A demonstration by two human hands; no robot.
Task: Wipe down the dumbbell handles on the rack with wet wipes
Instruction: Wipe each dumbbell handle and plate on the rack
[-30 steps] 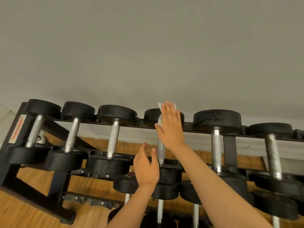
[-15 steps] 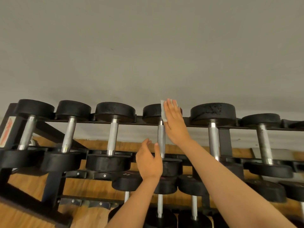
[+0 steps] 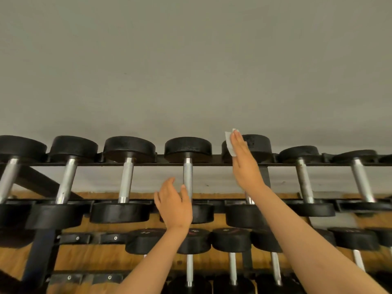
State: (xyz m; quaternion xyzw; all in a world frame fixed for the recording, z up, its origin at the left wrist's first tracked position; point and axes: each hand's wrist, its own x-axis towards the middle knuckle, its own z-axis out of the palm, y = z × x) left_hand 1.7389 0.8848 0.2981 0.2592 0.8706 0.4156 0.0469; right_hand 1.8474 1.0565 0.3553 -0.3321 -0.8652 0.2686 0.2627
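**Clerk:** Item one, wet wipe (image 3: 229, 146): it is being pressed flat at the far end of the fifth dumbbell handle (image 3: 250, 200) on the top row, where the shaft is being met by the rear head (image 3: 261, 143).

**Checker:** And how is it being held?

**Clerk:** Item two, right hand (image 3: 244, 166): no curl is being made round the wipe. It is only being pinned under straight, closed-up fingers, and one corner is being left free above the fingertips.

**Checker:** What risk is being logged?

**Clerk:** With the wipe pinned and not pinched, it is being left liable to slide out on the pull back along the shaft and drop behind the rack rail (image 3: 137, 164), against the wall (image 3: 191, 71). A flat palm is also being offered to a round bar, so the underside is likely being missed unless the wipe is wrapped.

**Checker:** Is the other hand being entered?

**Clerk:** Item three, left hand (image 3: 174, 206): it is being held relaxed and spread beside the fourth handle (image 3: 188, 175), and nothing is being carried. Contact by the thumb cannot be told from this angle. The fifth dumbbell is not being steadied, so a firm stroke could be rocking it in its cradle.
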